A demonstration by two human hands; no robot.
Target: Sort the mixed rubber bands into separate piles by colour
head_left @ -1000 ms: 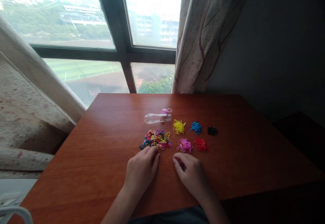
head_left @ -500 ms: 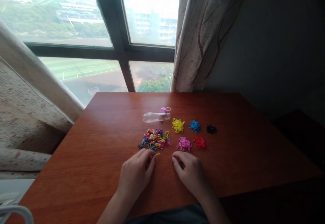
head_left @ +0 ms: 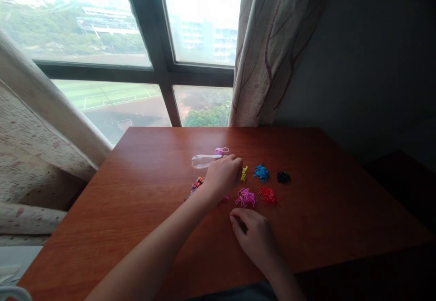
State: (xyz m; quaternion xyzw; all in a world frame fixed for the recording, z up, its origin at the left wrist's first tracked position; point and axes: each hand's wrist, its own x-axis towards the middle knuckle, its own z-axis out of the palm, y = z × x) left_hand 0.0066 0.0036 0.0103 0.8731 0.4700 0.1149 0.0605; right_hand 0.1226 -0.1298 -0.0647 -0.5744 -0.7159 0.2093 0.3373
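My left hand [head_left: 224, 172] reaches over the mixed pile of small coloured looped pins [head_left: 197, 185], hiding most of it. Its fingers are closed at the yellow pile [head_left: 244, 173], which is partly covered; the fingertips and anything in them are hidden. My right hand [head_left: 254, 233] rests on the table just below the pink pile [head_left: 246, 197], thumb and forefinger pinched together. Nothing shows in that pinch, though its inside is out of sight. To the right of the pink pile lies the red pile [head_left: 268, 196].
Behind my left hand a clear plastic bottle [head_left: 200, 161] lies on its side, with a pink looped cap [head_left: 221, 151] beyond it. Blue [head_left: 261, 173] and black [head_left: 283, 177] piles lie to the right. The wooden table [head_left: 136, 201] meets a window and curtains [head_left: 259, 64].
My left hand has moved forward and right, from the near edge of the mixed pile to the yellow pile. It had a yellow looped pin at its fingertips before. My right hand stays put.
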